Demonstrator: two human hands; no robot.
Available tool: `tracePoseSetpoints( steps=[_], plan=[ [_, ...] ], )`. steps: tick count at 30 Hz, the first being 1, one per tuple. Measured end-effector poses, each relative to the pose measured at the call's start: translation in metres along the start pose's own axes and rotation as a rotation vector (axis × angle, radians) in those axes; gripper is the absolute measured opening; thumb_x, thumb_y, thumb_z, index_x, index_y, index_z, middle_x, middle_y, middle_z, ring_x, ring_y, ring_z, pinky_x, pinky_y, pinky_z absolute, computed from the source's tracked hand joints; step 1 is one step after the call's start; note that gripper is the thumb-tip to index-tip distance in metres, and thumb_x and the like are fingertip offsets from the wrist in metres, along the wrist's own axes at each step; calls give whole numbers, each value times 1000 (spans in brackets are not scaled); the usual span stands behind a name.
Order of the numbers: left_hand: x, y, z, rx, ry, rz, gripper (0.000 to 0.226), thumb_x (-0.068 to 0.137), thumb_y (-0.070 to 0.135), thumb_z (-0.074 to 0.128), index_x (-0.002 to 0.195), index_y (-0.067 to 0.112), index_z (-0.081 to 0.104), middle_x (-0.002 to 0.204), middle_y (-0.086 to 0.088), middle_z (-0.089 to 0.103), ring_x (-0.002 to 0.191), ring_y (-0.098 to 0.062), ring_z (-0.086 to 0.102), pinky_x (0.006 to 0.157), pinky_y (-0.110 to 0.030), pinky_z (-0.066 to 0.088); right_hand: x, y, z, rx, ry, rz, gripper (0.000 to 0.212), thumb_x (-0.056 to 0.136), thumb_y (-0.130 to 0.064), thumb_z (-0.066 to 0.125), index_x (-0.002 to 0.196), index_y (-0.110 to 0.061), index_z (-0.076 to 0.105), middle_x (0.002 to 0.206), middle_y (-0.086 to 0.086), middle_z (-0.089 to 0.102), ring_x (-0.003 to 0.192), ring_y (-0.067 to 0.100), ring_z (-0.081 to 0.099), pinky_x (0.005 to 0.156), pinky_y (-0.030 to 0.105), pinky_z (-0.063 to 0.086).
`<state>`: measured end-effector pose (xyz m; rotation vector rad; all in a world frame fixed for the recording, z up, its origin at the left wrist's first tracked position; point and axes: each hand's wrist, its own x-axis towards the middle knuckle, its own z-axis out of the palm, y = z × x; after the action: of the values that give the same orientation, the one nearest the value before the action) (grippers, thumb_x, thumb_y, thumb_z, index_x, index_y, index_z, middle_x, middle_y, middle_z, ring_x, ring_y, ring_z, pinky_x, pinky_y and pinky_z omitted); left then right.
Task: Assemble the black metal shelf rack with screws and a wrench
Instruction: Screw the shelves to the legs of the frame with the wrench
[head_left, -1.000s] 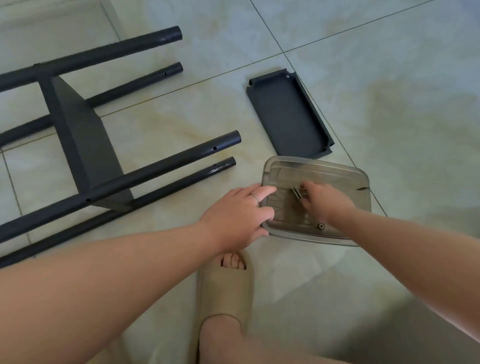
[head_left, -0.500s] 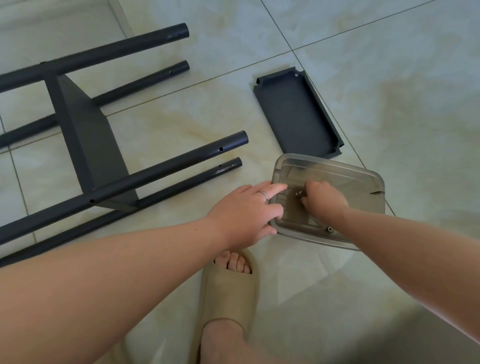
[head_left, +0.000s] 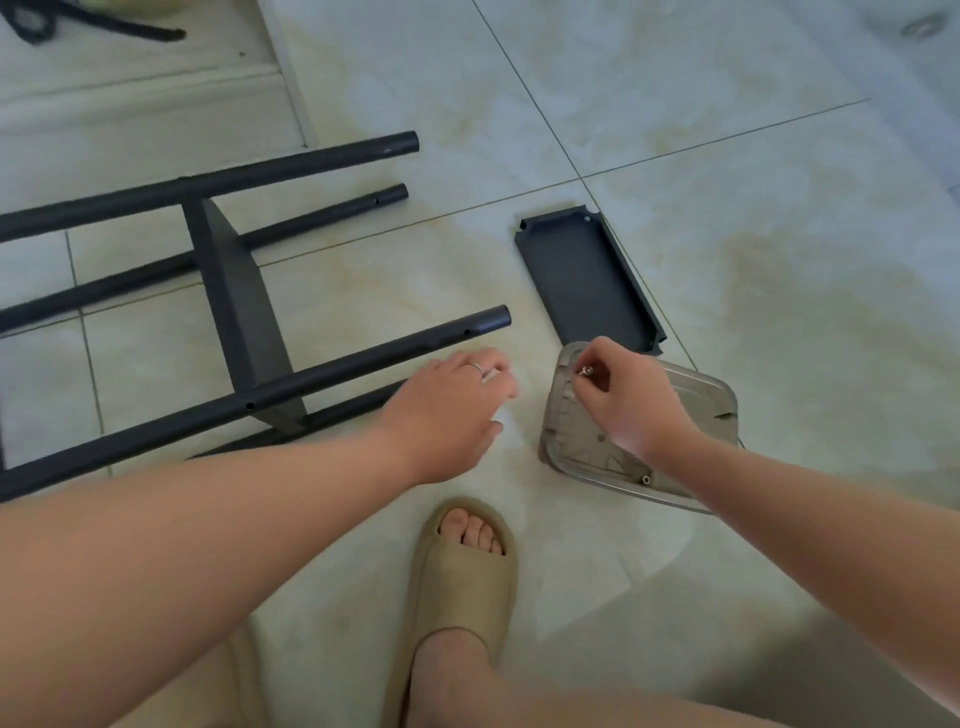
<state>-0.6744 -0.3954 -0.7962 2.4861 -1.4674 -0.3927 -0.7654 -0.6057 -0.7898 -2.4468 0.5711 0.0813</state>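
The black rack (head_left: 239, 301) lies on its side on the tiled floor (head_left: 727, 182), at the left. Its four poles run long axis from near left to far right, with their open ends pointing right and slightly away. One fitted shelf crosses them edge-on, about midway along the part in view. The upper near pole (head_left: 363, 358) shows small screw holes close to its free end. A loose shelf panel (head_left: 587, 275) lies flat to the right of the pole ends with its raised rim up. Its long axis runs from far left to near right, and its near corner is just beside a clear plastic tray (head_left: 722, 395). The right hand (head_left: 631, 400) is over the far left corner of that tray, thumb and forefinger closed on a small screw (head_left: 587, 370) and the other fingers curled. The screw is too small to tell which way it points. Another small fastener (head_left: 645, 479) sits inside the tray near its near rim. The left hand (head_left: 452, 410), with a ring (head_left: 478, 369) on one finger, hovers palm down between the tray and the near pole ends. Its fingers are loose and apart and grip nothing, though the tips are blurred. A foot in a beige sandal (head_left: 462, 571) stands on the floor nearer than both hands. A black cord (head_left: 104, 26) lies at the far left.
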Motion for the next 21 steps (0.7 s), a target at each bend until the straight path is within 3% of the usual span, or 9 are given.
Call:
tracePoseSetpoints(
  steps=[6, 9, 12, 14, 18, 21],
  plan=[
    [-48, -59, -44, 21, 172, -215, 23, 97, 32, 52, 117, 21, 55, 121, -1, 52, 102, -22, 50, 84, -37, 46, -3, -92, 21, 147, -71, -153, 3, 93, -14, 63, 93, -17, 64, 75, 2, 69, 67, 20, 60, 65, 28, 49],
    [-75, -88, -56, -17, 278, -355, 22, 97, 30, 53, 116, 18, 56, 120, -3, 54, 104, -23, 52, 84, -38, 47, -2, -137, 46, 122, -131, -217, 4, 95, -16, 61, 94, -20, 62, 71, -5, 63, 60, 12, 55, 57, 22, 47],
    [-103, -116, -59, -83, 362, -507, 23, 96, 28, 55, 116, 16, 54, 119, -3, 54, 102, -22, 53, 84, -37, 49, -1, -176, 73, 128, -207, -232, 8, 95, -15, 58, 93, -22, 57, 71, -8, 59, 57, 13, 53, 54, 25, 47],
    [-121, -134, -56, -126, 392, -601, 23, 97, 27, 55, 117, 16, 53, 117, -3, 55, 103, -21, 54, 87, -40, 51, -1, -196, 89, 108, -245, -252, 11, 96, -15, 58, 92, -24, 54, 70, -9, 57, 56, 12, 52, 49, 16, 40],
    [-144, -162, -45, -369, 366, -824, 27, 100, 30, 53, 122, 15, 51, 115, -1, 56, 102, -20, 56, 89, -41, 51, -1, -217, 115, 124, -300, -230, 16, 96, -14, 58, 87, -27, 55, 67, -9, 56, 53, 8, 49, 44, 11, 36],
    [-146, -173, -36, -562, 260, -897, 28, 102, 38, 47, 117, 17, 58, 108, 0, 63, 98, -20, 59, 86, -37, 49, -4, -222, 131, 163, -309, -212, 14, 94, -13, 61, 86, -25, 61, 65, -8, 56, 54, 8, 49, 46, 16, 42]
  ],
)
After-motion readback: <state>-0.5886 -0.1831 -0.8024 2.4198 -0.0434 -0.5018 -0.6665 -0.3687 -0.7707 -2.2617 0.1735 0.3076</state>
